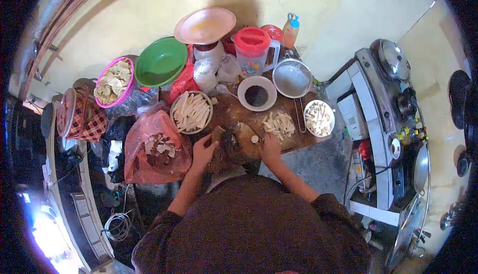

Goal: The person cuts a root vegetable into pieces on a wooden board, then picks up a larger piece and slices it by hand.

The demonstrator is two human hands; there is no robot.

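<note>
Currently we sit low over a cutting board at the centre of the view. Our left hand, at 9 o'clock of the board, is closed around a dark handle, seemingly a knife, the blade angled toward 1 o'clock; the edge itself is too blurred to confirm. Our right hand, at 3 o'clock, is curled with fingertips down, pinning a small pale piece against the board, likely so it cannot roll under the blade.

Cut strips lie heaped at 1 o'clock of the right hand, pushed clear of the cutting spot. A bowl of long strips sits at 11 o'clock of the board, and a white bowl of smaller bits at 2 o'clock, both within arm's reach. A red bag of peelings rests just beside the left hand at 9 o'clock, handy for scraps. A pink basket of slices, a green bowl and a red-lidded jug stand farther back near the wall.
</note>
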